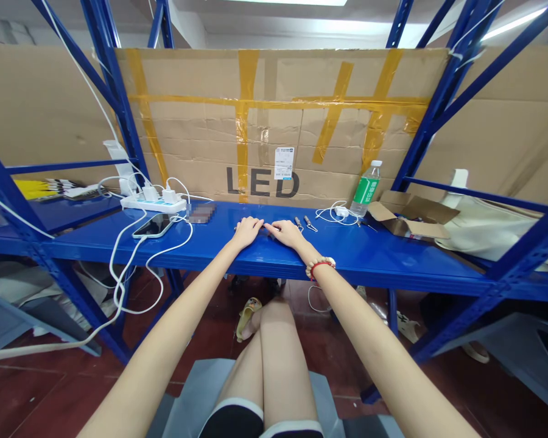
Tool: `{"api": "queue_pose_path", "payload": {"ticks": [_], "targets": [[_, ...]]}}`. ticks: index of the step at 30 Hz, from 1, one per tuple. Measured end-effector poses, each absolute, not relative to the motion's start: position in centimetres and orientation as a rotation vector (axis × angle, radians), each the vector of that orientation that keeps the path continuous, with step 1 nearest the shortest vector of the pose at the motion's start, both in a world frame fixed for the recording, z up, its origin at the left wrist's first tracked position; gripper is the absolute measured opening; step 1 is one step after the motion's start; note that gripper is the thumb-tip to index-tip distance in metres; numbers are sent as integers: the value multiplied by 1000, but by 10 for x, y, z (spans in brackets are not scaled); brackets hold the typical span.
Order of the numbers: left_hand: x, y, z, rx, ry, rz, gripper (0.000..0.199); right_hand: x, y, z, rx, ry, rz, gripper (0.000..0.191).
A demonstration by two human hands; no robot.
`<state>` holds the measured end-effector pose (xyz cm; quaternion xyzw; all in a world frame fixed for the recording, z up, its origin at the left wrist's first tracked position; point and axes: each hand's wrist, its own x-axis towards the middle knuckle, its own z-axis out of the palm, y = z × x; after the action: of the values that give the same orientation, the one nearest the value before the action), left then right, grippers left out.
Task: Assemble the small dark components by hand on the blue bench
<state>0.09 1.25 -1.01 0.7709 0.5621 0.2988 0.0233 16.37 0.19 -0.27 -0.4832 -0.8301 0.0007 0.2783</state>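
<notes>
Both hands rest on the blue metal shelf table (360, 261), close together near its middle. My left hand (248, 231) lies palm down with its fingers bent and close together; a small dark bit shows at its left edge, too small to name. My right hand (284, 233) points inward, its fingertips almost meeting those of my left hand. Something dark shows under its fingers, but I cannot make it out. Just beyond my right hand lie two small metal tools with brownish handles (309, 222). A beaded bracelet (320, 266) is on my right wrist.
On the left are a white power strip (153, 203) with plugs, a phone (153, 225) and looping white cables. At right stand a green-labelled bottle (366, 190) and an open carton (411, 214), near a white charger (341, 211). A cardboard sheet (201, 140) backs the table between blue posts.
</notes>
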Motion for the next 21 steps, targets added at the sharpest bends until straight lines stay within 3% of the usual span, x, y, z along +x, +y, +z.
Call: {"api": "queue_pose_path", "payload": {"ticks": [10, 21], "targets": [[-1, 13, -10, 2405, 1663, 939, 26, 162, 0, -3, -1267, -2212, -41, 27], [3, 11, -8, 2323, 1708, 999, 41, 164, 4, -4, -1275, -2202, -70, 33]]}}
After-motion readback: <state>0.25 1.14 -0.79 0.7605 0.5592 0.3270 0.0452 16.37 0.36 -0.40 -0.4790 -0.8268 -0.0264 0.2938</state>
